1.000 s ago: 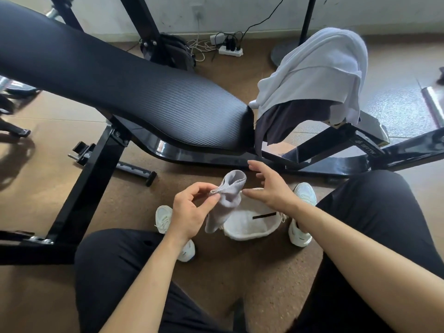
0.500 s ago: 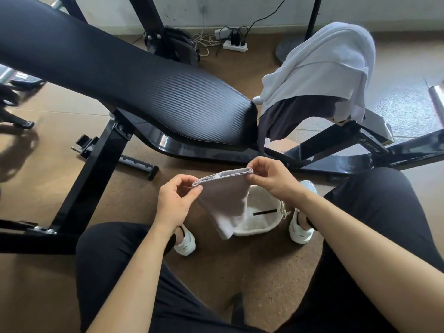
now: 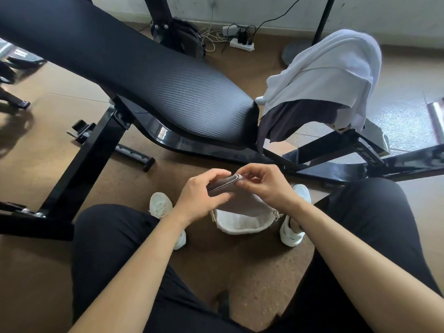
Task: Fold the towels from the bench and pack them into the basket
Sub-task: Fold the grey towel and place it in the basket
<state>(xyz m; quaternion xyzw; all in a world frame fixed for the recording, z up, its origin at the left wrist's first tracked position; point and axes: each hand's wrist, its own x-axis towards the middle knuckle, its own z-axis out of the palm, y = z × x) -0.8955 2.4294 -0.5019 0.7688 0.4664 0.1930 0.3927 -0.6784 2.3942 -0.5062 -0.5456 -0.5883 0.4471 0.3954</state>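
Pinching the small grey towel (image 3: 240, 203) by its doubled top hem with the left grip (image 3: 200, 188) and the right grip (image 3: 266, 186), both curled tight onto the cloth and almost touching each other. Hanging it directly over the white basket (image 3: 242, 224), down on the floor (image 3: 252, 272) between two white shoes (image 3: 159, 205), just short of the near edge of the bench (image 3: 144, 75). Judging this one about mid-fold and not yet packed. Cannot tell whether anything already lies in the basket, with the cloth covering most of its mouth. Left to do, by the look of it: finishing this fold, lowering it in, then fetching the white towel (image 3: 324, 75) and the dark towel (image 3: 295, 121) under it, both draped over the right end of the bench. Open floor on the near side of the basket. Worth minding the black frame rail (image 3: 360, 168) just beyond the grips, and the knees (image 3: 372, 203) close on either side, when reaching up towards that right end
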